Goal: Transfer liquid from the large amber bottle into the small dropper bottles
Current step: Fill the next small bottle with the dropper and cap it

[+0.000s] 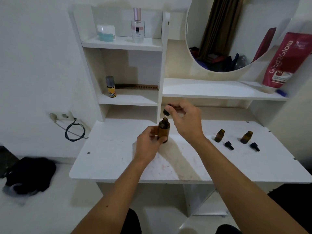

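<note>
Fingertips of the right hand (184,118) pinch the black rubber dropper cap (166,111), its glass tube in the neck of the large amber glass bottle (163,131). Left hand (148,142) wraps the bottle, steadying it upright on the white table (118,159); two small uncapped amber dropper bottles (219,135) wait near on the right.

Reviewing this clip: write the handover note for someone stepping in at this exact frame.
Left hand grips the large amber bottle, upright on the desk. Right hand pinches its dropper, tip at the bottle's mouth. Two small dropper bottles stand open to the right, their dropper caps lying in front. Fill level of the small bottles can't be told. Left: fill both, cap all.
</note>
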Demonstrator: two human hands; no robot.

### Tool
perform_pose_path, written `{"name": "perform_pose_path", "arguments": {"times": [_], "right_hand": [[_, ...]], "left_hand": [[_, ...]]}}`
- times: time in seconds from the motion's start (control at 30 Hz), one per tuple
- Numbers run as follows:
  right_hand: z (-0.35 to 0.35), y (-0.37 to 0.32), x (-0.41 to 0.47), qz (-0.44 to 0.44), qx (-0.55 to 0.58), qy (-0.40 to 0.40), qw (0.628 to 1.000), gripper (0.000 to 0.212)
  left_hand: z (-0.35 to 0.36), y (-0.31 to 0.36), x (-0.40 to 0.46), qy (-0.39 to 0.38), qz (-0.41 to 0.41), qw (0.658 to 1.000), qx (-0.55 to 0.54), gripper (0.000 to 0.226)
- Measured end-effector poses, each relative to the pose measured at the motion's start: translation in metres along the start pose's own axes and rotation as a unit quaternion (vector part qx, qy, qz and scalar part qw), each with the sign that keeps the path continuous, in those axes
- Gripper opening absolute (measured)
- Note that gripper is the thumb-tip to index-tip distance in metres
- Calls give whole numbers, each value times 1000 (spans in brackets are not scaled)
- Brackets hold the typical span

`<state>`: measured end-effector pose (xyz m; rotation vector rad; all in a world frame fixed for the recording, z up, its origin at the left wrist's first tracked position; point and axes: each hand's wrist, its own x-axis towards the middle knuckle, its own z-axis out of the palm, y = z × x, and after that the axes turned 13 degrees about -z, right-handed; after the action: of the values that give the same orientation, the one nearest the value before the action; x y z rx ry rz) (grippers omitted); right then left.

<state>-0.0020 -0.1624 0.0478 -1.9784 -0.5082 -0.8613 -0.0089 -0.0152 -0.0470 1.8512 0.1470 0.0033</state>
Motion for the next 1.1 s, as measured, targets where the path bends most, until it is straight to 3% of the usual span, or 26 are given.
{"name": "perform_pose_path", "arguments": {"times": [0.2, 0.73, 1.1], "right_hand": [[9, 6, -6, 18, -20, -11, 1000, 1], [10, 7, -11, 34, -15, -16, 999, 10], [-20, -21, 7, -17, 12, 64, 998, 13]], "left_hand": [[0, -6, 3, 2, 8, 1000, -2, 49], [5, -8, 5, 19, 7, 999, 42, 48], [9, -2, -7, 84, 12, 994, 76, 50]]}}
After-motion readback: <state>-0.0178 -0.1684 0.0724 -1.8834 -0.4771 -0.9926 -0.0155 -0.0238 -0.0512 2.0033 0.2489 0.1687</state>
